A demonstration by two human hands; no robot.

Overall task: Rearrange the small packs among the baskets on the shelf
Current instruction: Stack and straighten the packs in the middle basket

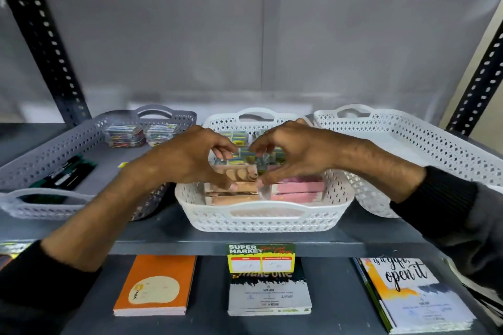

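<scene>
Pack: clear rectangular plastic pack (239,171) over the white perforated plastic basket (261,215), between both hands.
Left hand (190,160): fingers pinch its left end.
Right hand (294,155): fingers pinch its right end.

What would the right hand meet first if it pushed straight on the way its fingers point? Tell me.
The right hand points leftward over the middle white basket. First in line looks to be the clear-fronted pack between both hands, then the left hand. Whether its grip already touches that pack is unclear.
</scene>
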